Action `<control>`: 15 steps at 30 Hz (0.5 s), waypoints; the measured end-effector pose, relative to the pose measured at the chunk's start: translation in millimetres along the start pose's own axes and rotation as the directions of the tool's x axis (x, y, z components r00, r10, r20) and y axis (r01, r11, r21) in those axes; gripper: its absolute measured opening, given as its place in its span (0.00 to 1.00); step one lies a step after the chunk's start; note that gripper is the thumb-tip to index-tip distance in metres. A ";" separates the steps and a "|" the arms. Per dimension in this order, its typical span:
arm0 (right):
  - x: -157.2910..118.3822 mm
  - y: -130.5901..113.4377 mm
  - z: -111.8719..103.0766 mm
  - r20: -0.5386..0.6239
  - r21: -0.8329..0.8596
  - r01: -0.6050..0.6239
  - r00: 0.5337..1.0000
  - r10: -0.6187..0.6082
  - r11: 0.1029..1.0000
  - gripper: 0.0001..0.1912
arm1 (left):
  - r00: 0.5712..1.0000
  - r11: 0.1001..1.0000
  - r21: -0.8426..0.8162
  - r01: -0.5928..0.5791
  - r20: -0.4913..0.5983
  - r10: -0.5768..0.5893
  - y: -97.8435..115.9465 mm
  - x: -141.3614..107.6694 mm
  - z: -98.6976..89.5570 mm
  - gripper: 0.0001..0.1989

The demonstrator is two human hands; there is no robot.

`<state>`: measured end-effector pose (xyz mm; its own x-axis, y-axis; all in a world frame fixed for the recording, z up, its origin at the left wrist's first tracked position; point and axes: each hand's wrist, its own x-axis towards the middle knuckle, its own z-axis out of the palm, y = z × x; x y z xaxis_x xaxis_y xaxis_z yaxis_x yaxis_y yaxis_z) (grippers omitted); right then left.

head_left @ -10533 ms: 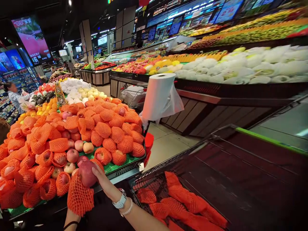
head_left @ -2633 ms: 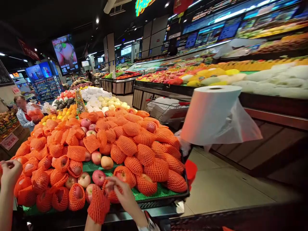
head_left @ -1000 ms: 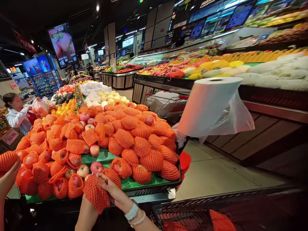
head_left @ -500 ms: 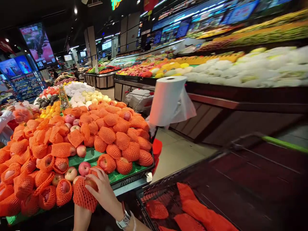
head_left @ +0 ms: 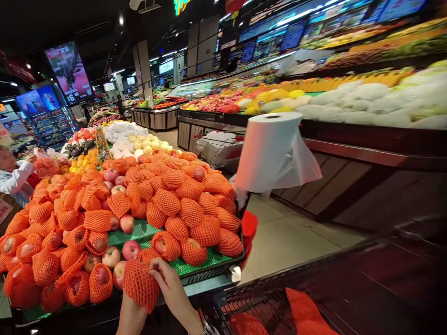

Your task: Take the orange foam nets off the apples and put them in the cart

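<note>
An apple in an orange foam net (head_left: 141, 286) is held at the front edge of the fruit display. My left hand (head_left: 132, 314) supports it from below and behind, its fingers hidden by the net. At the upper right edge of that net, my right hand (head_left: 171, 284) pinches the foam between thumb and fingers. Bare apples (head_left: 132, 250) lie just beyond my hands on the green mat (head_left: 139, 232). A heap of netted apples (head_left: 167, 193) spreads behind and to the left.
A plastic bag roll (head_left: 268, 151) stands at the display's right corner. Below right, a dark crate (head_left: 240, 304) holds loose orange foam nets (head_left: 307, 314). Another person (head_left: 16, 179) stands at the far left. A melon counter (head_left: 377, 139) runs across the aisle.
My right hand has shifted from resting over the apple to pinching the net's edge. The net now covers the apple. The view has swung slightly left, and the person shows more.
</note>
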<state>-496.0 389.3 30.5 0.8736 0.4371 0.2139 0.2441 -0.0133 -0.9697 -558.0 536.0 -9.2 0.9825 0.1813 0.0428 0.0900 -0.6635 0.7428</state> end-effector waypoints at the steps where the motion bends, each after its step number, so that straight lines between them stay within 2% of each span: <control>1: 1.8 4.6 0.6 -0.011 0.022 -0.009 1.000 0.010 1.000 0.08 | 1.000 1.000 0.012 0.000 -0.018 0.000 0.9 -2.1 1.9 0.26; 5: 9.4 24.5 6.0 -0.073 0.057 -0.033 0.997 0.037 0.998 0.09 | 0.999 0.999 0.034 -0.031 -0.006 0.031 14.6 -6.6 13.7 0.25; 6: 10.6 29.2 7.6 -0.086 0.046 -0.024 0.996 0.028 0.999 0.10 | 1.000 0.999 0.047 -0.022 0.006 0.021 19.6 -7.4 8.1 0.23; 7: 11.4 33.5 9.4 -0.093 0.029 -0.009 0.996 0.011 1.000 0.11 | 1.000 0.998 0.069 -0.005 0.014 0.004 23.6 -9.1 -6.2 0.22; 8: 11.7 37.3 11.0 -0.097 0.009 0.011 0.995 -0.010 1.000 0.13 | 1.000 0.996 0.092 0.016 0.016 -0.018 25.3 -12.2 -31.1 0.21; 9: 11.7 40.4 12.5 -0.099 -0.010 0.030 0.995 -0.031 0.999 0.14 | 0.999 0.993 0.106 0.047 -0.008 -0.046 23.8 -16.9 -67.4 0.20; 10: 11.5 42.7 13.9 -0.095 -0.021 0.044 0.994 -0.046 0.999 0.16 | 0.997 0.993 0.096 0.068 -0.037 -0.065 18.7 -23.2 -113.5 0.20; 11: 11.1 44.3 14.9 -0.080 -0.019 0.051 0.995 -0.053 0.998 0.18 | 0.994 0.996 0.033 0.078 -0.082 -0.075 10.3 -30.9 -166.4 0.21; 12: 10.5 45.1 15.7 -0.058 0.000 0.054 0.997 -0.054 0.999 0.20 | 0.979 0.993 -0.086 0.086 -0.180 -0.101 -0.5 -39.2 -221.5 0.21; 13: 9.9 45.2 16.1 -0.033 0.035 0.056 0.998 -0.055 0.998 0.23 | 0.935 0.967 -0.246 0.064 -0.324 -0.145 -12.5 -47.6 -273.8 0.21; 14: 9.0 44.6 16.4 -0.003 0.081 0.056 0.998 -0.056 0.995 0.26 | 0.852 0.918 -0.397 -0.002 -0.481 -0.207 -24.4 -55.2 -318.7 0.22; 15: 8.1 43.4 16.5 0.034 0.129 0.051 0.998 -0.056 0.990 0.28 | 0.794 0.894 -0.444 -0.055 -0.562 -0.231 -35.3 -61.5 -353.2 0.27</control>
<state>-485.3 407.1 -11.8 0.8438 0.4674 0.2636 0.2321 0.1249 -0.9646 -679.2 804.7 198.0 0.6681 0.7050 0.2381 -0.0455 -0.2807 0.9587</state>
